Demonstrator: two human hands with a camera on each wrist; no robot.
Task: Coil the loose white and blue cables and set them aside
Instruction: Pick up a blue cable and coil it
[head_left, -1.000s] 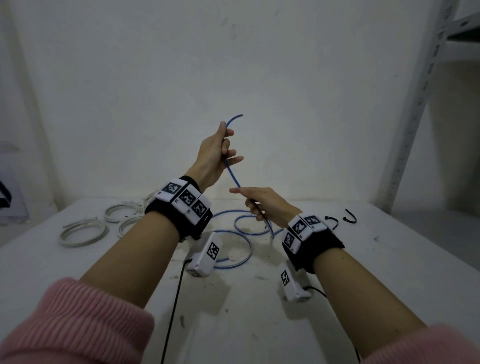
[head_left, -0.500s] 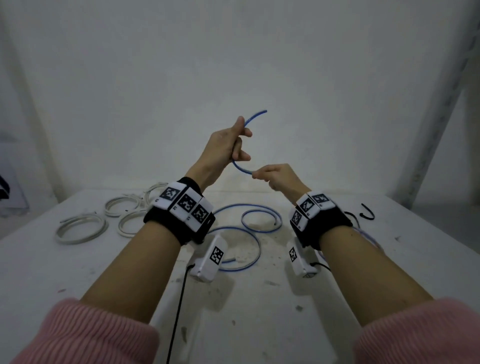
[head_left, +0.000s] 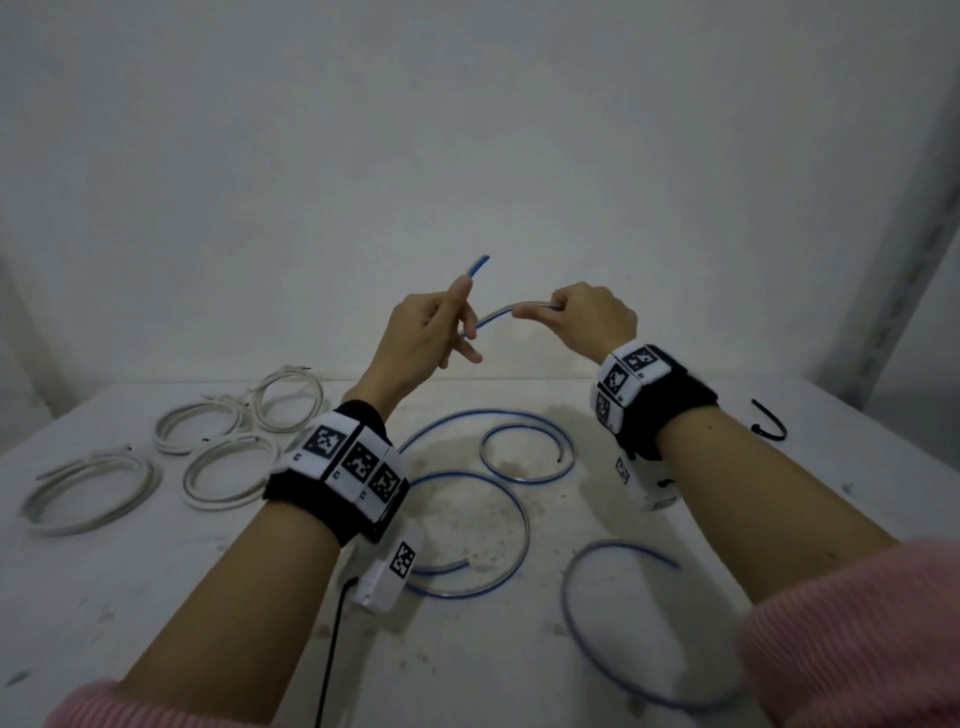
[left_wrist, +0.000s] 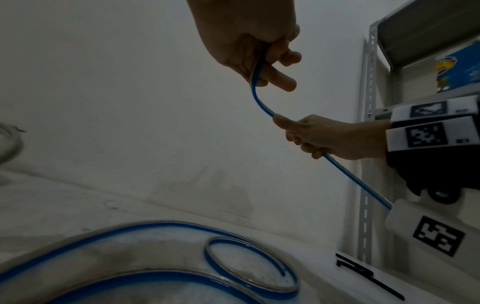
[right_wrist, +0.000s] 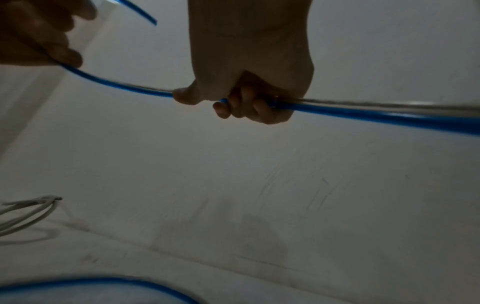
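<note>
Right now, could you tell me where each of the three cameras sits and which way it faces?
Head: worn on the head, looking forward and down at the table; shows both forearms, the left hand and right hand gripping the blue cable.
Left wrist: under the left wrist, looking up along the left hand toward the wall; the right hand shows too.
Right wrist: under the right wrist, looking up along the right hand.
Shared: all three show the raised blue cable; head and left wrist share the blue loops.
</note>
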